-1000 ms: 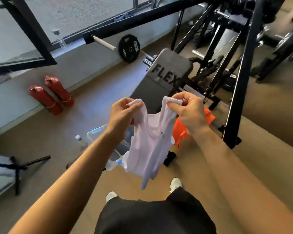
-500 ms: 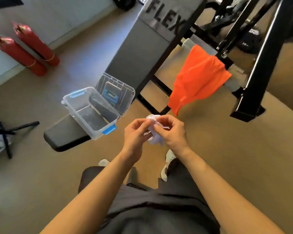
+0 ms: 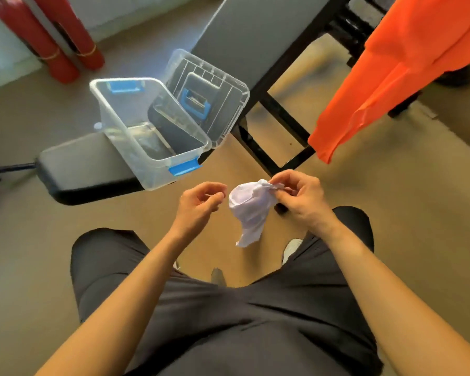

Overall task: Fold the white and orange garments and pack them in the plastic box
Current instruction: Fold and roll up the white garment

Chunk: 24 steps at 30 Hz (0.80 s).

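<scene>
The white garment (image 3: pixel 251 210) hangs bunched from my right hand (image 3: pixel 299 196), which pinches its top edge above my lap. My left hand (image 3: pixel 200 203) is just left of it, fingers curled and apart, holding nothing. The clear plastic box (image 3: pixel 111 109) with blue clips stands open on the end of a grey bench pad, up and left of my hands. Its lid (image 3: pixel 228 93) leans back against the inclined bench. The box looks empty. The orange garment (image 3: pixel 385 74) hangs from the frame at the upper right.
The grey bench pad (image 3: pixel 84 164) carries the box, and its inclined backrest (image 3: pixel 250 31) rises behind. Black frame bars (image 3: pixel 272 109) cross the floor between the bench and the orange garment. Two red cylinders (image 3: pixel 63 47) stand by the wall at top left. My dark shorts fill the bottom.
The white garment, held spread out by both hands a second ago, is now bunched. My left hand has let go of it. The view has tilted down towards my lap.
</scene>
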Tool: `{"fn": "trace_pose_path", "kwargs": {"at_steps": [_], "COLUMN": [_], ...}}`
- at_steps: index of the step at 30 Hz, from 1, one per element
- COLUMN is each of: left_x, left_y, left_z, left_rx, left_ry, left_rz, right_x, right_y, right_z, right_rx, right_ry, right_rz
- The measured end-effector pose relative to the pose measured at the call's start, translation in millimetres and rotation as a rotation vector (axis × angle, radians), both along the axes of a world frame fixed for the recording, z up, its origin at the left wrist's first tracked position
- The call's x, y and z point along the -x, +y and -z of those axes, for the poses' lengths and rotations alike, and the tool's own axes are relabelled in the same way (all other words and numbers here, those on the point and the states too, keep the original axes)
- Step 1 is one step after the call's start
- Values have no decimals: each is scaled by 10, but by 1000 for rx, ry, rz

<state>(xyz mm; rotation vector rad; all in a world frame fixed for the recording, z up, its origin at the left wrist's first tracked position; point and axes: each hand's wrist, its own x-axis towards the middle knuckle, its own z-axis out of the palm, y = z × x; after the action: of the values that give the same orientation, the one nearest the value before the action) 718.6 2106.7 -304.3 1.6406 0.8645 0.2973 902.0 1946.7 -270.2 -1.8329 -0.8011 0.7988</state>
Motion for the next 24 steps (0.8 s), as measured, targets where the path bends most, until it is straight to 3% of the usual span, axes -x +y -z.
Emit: {"fn": "trace_pose_path", "kwargs": {"at_steps": [6,10,20,24], "left_x": [262,384,765,740], "left_y": [-70,-315,-200,22], "left_z": [358,403,-253,-432], "left_rx": [-187,-359,81,104], "left_ry": [87,39,-306,-263], "left_rz": [289,246,25,27], "right_x": [140,273,252,154], "right_y": [-11,-86,-80,77], "right_z": [-53,-263,-505,-416], "right_rx": [-156,-246,-262,-206], "right_ry": [-12,-55,-231,-307], "right_rz": [-156,-213,-165,-145]}}
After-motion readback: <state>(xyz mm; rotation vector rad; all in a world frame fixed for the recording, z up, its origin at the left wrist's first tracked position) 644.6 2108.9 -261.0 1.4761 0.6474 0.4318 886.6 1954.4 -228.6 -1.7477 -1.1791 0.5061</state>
